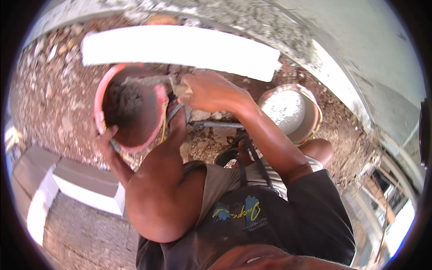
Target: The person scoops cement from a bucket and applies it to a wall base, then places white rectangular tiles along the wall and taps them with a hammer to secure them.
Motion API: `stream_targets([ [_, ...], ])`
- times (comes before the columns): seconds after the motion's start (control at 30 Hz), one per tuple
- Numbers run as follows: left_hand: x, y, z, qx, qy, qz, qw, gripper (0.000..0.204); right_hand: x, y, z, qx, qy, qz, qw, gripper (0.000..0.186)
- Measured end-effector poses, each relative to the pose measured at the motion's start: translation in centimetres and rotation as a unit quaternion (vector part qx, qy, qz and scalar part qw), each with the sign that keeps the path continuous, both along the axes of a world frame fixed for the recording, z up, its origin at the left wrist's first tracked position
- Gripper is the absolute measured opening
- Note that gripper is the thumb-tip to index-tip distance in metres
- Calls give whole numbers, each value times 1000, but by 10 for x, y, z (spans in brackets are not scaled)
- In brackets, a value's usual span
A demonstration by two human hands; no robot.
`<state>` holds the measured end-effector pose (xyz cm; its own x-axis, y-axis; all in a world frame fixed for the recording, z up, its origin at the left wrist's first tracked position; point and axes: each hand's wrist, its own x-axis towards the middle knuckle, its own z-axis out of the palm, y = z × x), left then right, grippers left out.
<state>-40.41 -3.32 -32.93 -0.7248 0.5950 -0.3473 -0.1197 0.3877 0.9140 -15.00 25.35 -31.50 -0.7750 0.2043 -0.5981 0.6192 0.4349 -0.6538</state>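
A red bucket (pixel 130 108) is held tilted at the upper left of the head view, its mouth turned toward the camera, with grey mortar (pixel 126 96) seen clinging inside it. The left hand (pixel 105 139) is closed on the lower rim of the bucket, the fingers curled over its edge. The right hand (pixel 209 90) is held just beside the bucket's right rim and is clenched around the handle of a trowel (pixel 148 81), whose mortar-caked blade is laid across the top of the bucket's opening and reaches into it.

Behind the bucket, a long white concrete block (pixel 180 49) is seen lying on rubble-strewn ground (pixel 58 94). To the right, below the right forearm, a metal pan (pixel 290 112) coated with pale grey material is set on the ground, near a bent knee (pixel 317 150). A dark bar (pixel 218 125) is seen lying between the bucket and the pan. At the lower left, 2 grey blocks (pixel 49 180) are laid side by side. A rough plastered wall (pixel 360 58) is curved along the upper right.
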Motion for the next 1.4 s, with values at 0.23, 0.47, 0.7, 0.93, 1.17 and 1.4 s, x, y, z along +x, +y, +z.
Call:
stream_targets([
  [0.23, 3, 21, -34, 81, 98, -56, 990, 37, -68, -131, -46, 33, 70, 93, 993, 26],
  [0.47, -7, 26, -29, 88, 104, -88, 987, 56, -80, -101, -57, -276, -45, 19, 960, 46],
  [0.7, -2, 28, -29, 123, 138, -75, 980, 34, -76, -60, -42, 96, -77, 51, 991, 34],
  [0.93, -7, 27, -33, 129, 120, -92, 980, 34, -104, -85, -68, 100, 8, 122, 987, 31],
  [1.17, -26, 15, -49, 165, 128, -28, 978, 60, -72, -100, -103, -258, -25, 132, 957, 51],
  [1.4, -40, -27, -30, 1, 144, 54, 988, 69, -22, -96, -90, -499, -62, -73, 862, 63],
])
